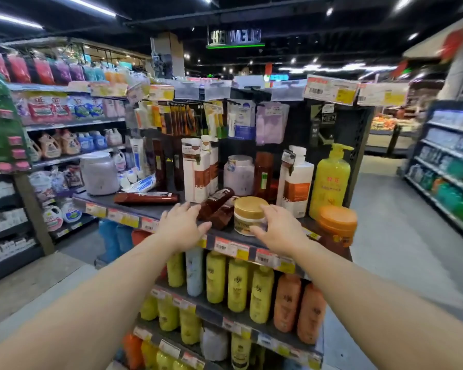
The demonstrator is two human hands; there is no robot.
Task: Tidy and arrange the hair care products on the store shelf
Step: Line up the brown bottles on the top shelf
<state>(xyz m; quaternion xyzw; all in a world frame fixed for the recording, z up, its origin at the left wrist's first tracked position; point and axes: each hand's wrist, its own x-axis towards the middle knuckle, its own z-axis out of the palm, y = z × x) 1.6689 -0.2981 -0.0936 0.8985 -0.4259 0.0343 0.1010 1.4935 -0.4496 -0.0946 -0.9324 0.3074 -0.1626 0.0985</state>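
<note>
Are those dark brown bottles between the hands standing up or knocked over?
Knocked over: the brown bottles lie on their sides on the shelf.

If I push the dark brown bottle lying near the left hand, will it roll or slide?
The dark brown bottle lies on its side with a rounded body, so it probably rolls sideways rather than sliding. It rests against a second brown bottle, which may move with it. It lies near the shelf front edge, so it might fall.

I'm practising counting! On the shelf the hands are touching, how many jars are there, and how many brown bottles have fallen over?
Jars: 4: big lavender tub, lavender jar, gold-lid jar, orange-lid jar
Fallen brown bottles: 3
Total: 7
</note>
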